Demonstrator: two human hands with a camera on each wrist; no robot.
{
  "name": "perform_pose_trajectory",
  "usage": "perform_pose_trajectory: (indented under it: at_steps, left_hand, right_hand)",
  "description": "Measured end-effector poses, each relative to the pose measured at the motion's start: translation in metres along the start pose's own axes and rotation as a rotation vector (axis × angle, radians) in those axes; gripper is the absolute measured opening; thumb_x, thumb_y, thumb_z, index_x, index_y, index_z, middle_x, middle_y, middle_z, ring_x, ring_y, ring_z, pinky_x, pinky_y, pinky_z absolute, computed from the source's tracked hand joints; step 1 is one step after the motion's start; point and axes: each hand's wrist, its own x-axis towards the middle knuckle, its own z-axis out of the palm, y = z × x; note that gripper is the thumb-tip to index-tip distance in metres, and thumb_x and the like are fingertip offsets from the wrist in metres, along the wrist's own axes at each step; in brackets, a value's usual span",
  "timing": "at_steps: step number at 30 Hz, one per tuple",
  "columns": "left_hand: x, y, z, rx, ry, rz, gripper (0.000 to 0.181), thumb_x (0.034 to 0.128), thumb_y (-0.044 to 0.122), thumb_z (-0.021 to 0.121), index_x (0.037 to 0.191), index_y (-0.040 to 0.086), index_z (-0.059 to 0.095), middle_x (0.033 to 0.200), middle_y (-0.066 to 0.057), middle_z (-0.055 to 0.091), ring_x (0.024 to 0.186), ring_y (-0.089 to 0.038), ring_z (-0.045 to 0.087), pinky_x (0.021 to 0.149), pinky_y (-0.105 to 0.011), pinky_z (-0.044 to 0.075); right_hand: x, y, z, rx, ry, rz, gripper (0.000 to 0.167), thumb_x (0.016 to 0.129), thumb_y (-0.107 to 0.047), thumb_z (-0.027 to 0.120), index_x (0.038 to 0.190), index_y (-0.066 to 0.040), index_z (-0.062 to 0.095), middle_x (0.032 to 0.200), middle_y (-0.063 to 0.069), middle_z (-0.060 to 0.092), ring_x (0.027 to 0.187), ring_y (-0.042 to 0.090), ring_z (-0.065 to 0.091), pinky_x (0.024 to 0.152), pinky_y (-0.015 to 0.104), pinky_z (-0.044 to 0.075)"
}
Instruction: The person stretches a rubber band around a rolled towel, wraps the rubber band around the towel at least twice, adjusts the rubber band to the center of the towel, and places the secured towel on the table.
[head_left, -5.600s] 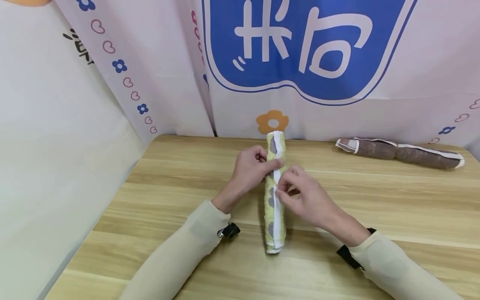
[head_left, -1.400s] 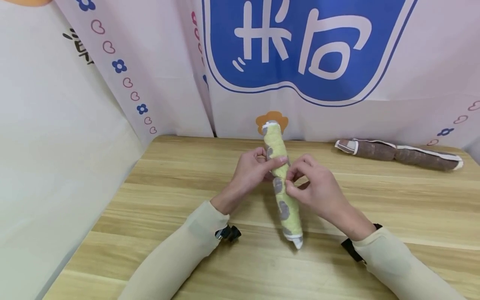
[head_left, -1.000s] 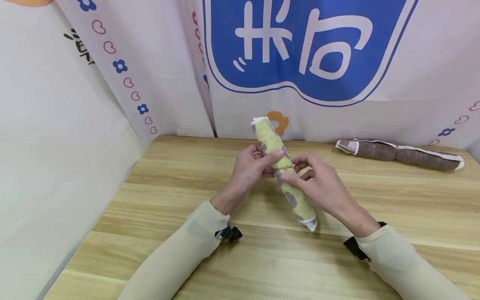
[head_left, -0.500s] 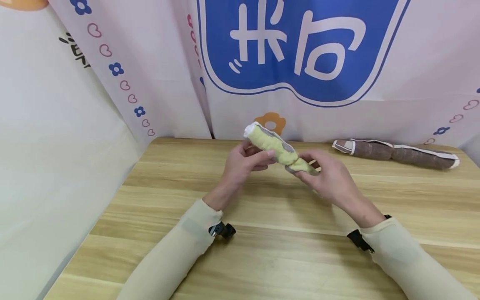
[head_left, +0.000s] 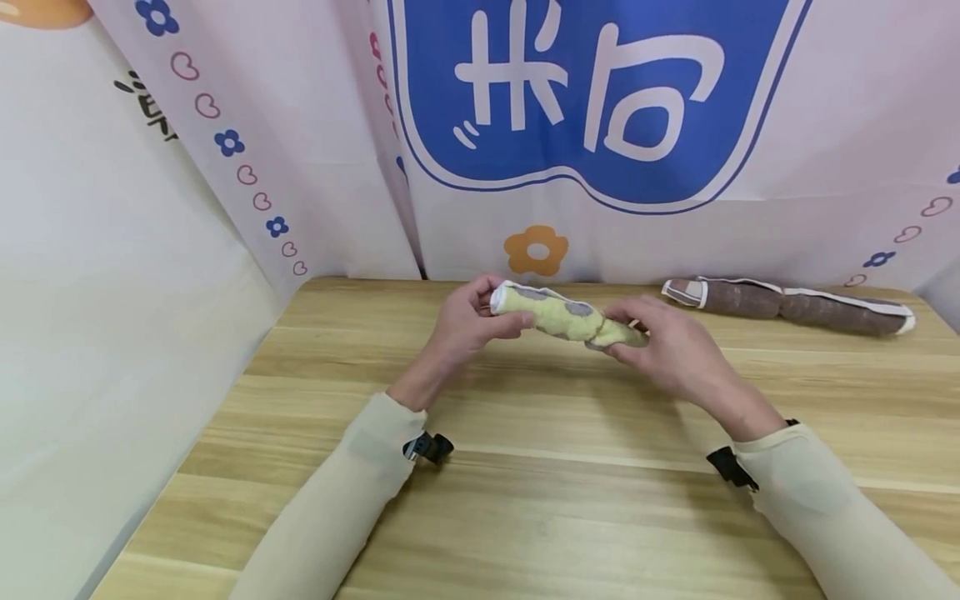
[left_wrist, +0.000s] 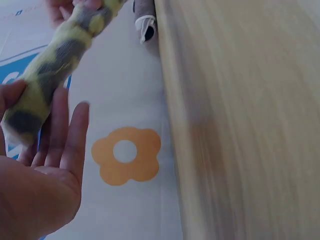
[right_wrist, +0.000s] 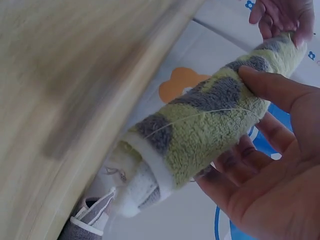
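A rolled towel (head_left: pixel 558 318), yellow-green with grey spots and white edging, is held above the table, lying roughly crosswise in the head view. A narrow waist (head_left: pixel 600 327) cinches it near the middle. My left hand (head_left: pixel 467 321) holds its left end, thumb in front and fingers behind. The right half is gripped by my right hand (head_left: pixel 678 346), which covers part of it. In the right wrist view, the towel (right_wrist: pixel 210 117) shows an open rolled end and a loose thread; my right hand's thumb (right_wrist: pixel 275 89) presses on its side. The left wrist view shows the towel (left_wrist: pixel 55 65) between thumb and fingers.
A second rolled towel (head_left: pixel 742 300), brown with white edging and pinched in the middle, lies at the table's back right. The wooden table (head_left: pixel 525 500) ends at a printed curtain (head_left: pixel 337 167) behind. Black wrist-worn devices (head_left: pixel 429 448) sit at both cuffs.
The yellow-green towel was turned over, then swung from lengthwise to crosswise and raised. Its waist appeared as the right hand worked there. My left hand slid to the end, the right along its half.
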Motion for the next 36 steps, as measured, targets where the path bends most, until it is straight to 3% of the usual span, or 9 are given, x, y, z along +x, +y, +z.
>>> perform_pose_trajectory:
  at_steps: [4,9,14,24,36]
  left_hand:
    - [0.000,0.003,-0.007,0.147,-0.060,0.005,0.028,0.0881,-0.003,0.081,0.112,-0.002,0.066,0.106,-0.012,0.070,0.087,-0.018,0.068,0.074,-0.027,0.060]
    - [0.000,0.004,-0.013,0.436,-0.109,0.037,0.026,0.0851,0.005,0.087,0.107,0.002,0.073,0.099,-0.009,0.072,0.081,-0.021,0.063,0.064,-0.026,0.051]
    - [0.000,0.007,-0.013,0.680,-0.157,0.094,0.031,0.0849,0.016,0.091,0.112,0.005,0.080,0.097,-0.002,0.074,0.083,-0.020,0.065,0.066,-0.028,0.052]
    - [0.002,0.011,-0.007,0.808,-0.179,0.191,0.036,0.0863,0.016,0.090,0.120,0.012,0.079,0.106,-0.002,0.076,0.084,-0.017,0.065,0.071,-0.028,0.055]
    - [0.001,0.005,-0.001,0.927,-0.158,0.181,0.035,0.0871,0.023,0.091,0.119,0.015,0.079,0.102,0.000,0.076,0.085,-0.015,0.066,0.073,-0.028,0.053]
  right_hand:
    - [0.000,0.003,-0.002,-0.021,0.004,-0.016,0.036,0.090,-0.013,0.085,0.124,-0.008,0.074,0.122,0.013,0.073,0.103,0.034,0.068,0.087,0.055,0.054]
    - [0.000,0.004,-0.002,-0.073,-0.005,-0.029,0.034,0.090,-0.012,0.085,0.122,-0.009,0.075,0.121,0.012,0.072,0.103,0.035,0.069,0.087,0.057,0.053]
    - [0.000,0.006,-0.002,-0.117,-0.005,-0.041,0.035,0.089,-0.011,0.085,0.122,-0.007,0.075,0.123,0.015,0.071,0.106,0.040,0.069,0.089,0.059,0.053]
    - [0.001,0.006,-0.004,-0.118,-0.016,-0.022,0.036,0.090,-0.010,0.081,0.125,-0.007,0.074,0.126,0.016,0.070,0.109,0.041,0.068,0.089,0.060,0.052]
    - [-0.001,0.012,-0.003,-0.142,-0.005,-0.048,0.035,0.090,-0.008,0.082,0.124,-0.008,0.075,0.125,0.015,0.071,0.108,0.042,0.069,0.086,0.060,0.053]
